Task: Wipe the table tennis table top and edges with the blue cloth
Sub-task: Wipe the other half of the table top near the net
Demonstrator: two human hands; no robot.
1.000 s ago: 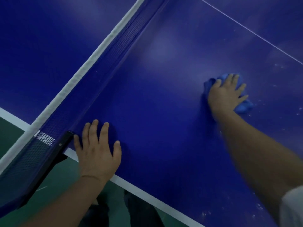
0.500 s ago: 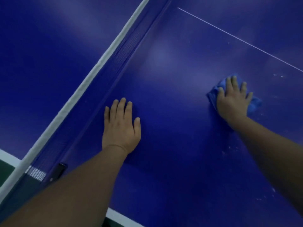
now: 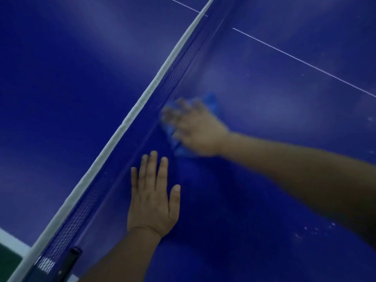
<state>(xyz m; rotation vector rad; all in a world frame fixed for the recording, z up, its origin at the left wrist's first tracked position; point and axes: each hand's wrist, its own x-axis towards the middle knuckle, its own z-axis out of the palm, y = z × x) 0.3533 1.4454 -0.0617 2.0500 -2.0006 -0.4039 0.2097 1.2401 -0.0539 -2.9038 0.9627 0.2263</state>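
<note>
The dark blue table tennis table top (image 3: 264, 180) fills the view. My right hand (image 3: 195, 129), blurred by motion, presses the crumpled blue cloth (image 3: 211, 102) flat against the top, close to the foot of the net (image 3: 175, 70). Its fingers are spread over the cloth, which shows at the fingertips and under the palm. My left hand (image 3: 152, 198) lies flat on the table, fingers straight, just below the cloth and beside the net.
The net with its white top band runs diagonally from upper right to lower left. Its black post clamp (image 3: 71, 259) sits at the table's white side edge (image 3: 10, 241). White specks (image 3: 313, 231) dot the top at right. A thin white centre line (image 3: 305, 62) crosses the far half.
My right hand has swept the cloth left across the top, from the open area at right to the net. My left hand rests farther in from the table edge; the view shifted.
</note>
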